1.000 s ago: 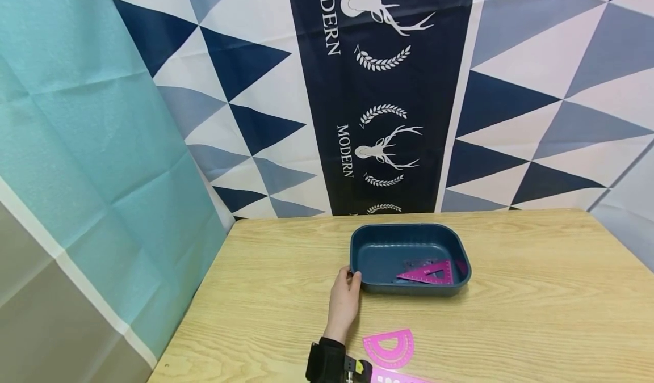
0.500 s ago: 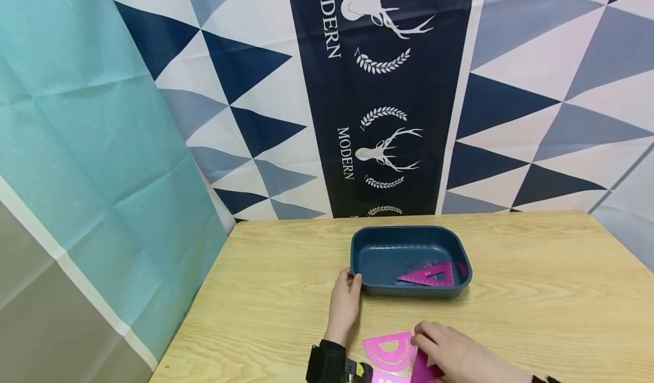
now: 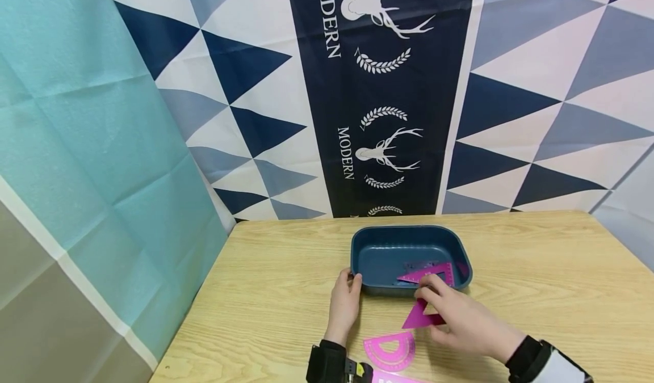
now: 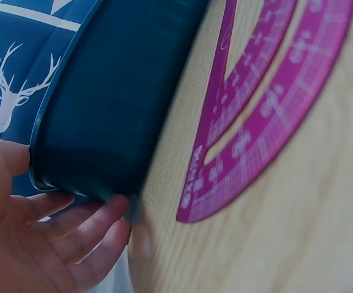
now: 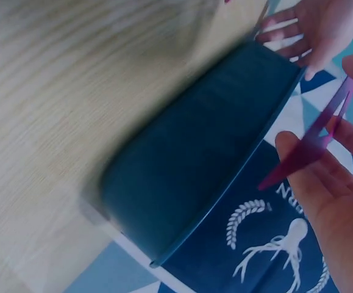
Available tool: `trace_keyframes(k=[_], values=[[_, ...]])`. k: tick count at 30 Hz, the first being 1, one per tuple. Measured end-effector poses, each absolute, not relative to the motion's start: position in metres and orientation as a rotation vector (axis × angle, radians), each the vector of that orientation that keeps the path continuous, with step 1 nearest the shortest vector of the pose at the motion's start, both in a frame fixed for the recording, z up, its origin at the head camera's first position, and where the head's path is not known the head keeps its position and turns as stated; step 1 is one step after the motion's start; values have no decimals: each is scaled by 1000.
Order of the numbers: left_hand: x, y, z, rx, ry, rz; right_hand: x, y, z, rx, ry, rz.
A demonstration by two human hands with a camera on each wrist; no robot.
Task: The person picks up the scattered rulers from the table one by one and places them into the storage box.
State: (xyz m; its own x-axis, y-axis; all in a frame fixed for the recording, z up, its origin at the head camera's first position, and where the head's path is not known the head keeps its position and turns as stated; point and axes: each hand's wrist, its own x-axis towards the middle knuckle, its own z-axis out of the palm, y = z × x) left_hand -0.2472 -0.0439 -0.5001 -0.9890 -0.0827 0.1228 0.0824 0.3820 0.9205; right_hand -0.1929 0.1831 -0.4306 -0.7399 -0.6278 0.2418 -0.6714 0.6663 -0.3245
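A dark blue rectangular tub (image 3: 378, 261) stands on the table. My left hand (image 3: 344, 303) grips its near left corner, with the thumb at the rim and the fingers against the outer wall (image 4: 115, 104). Just in front of the tub's near right side, my right hand (image 3: 467, 318) pinches a magenta set square (image 3: 418, 318), held tilted above the table; the right wrist view shows this set square (image 5: 304, 152) between thumb and fingers. Inside the tub lies another magenta set square (image 3: 445, 268), partly behind my right hand, over some see-through pieces that are hard to make out.
A pink protractor (image 3: 388, 363) lies flat on the wooden table (image 3: 265, 292), in front of the tub. Below it a pink ruler (image 3: 395, 378) is cut off by the frame's lower edge. Patterned cloth (image 3: 388, 93) hangs behind the table's far edge.
My right hand entered from the lower right, took the set square near the protractor, and has lifted it forward to the tub. The left hand has stayed on the tub's corner.
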Motion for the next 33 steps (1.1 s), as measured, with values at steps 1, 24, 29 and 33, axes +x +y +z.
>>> trace_keyframes(k=[1, 24, 29, 33], values=[[-247, -44, -500, 0, -2485, -1668, -195, 184, -431, 1061, -2757, 589], [-247, -46, -502, -4, -2497, -1644, -244, 189, -447, 856, -2574, 462], [-247, -46, -502, -5, -2493, -1650, -250, 189, -447, 856, -2587, 452], [-248, -47, -503, 0, -2496, -1650, -255, 188, -448, 870, -2616, 442]])
